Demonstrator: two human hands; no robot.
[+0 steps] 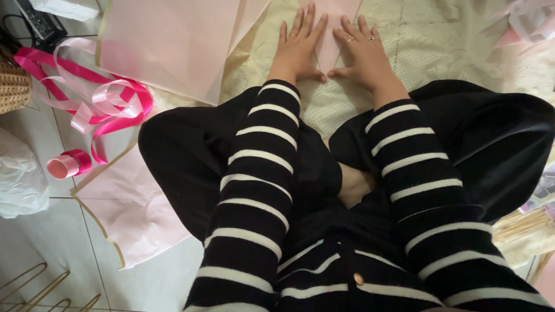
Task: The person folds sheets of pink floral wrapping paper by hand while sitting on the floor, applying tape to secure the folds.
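My left hand and my right hand lie flat, fingers spread, on a pale pink sheet of paper spread over a cream patterned mat. The thumbs nearly touch at the sheet's near edge. Both hands press down on the paper and hold nothing. Striped black-and-white sleeves cover both arms, and my crossed legs in black trousers fill the middle of the view.
Larger pink sheets with gold edges lie at the upper left and lower left. Loose pink ribbon and a ribbon spool sit on the tiled floor. A wicker basket, a white bag and gold wire racks stand at the left.
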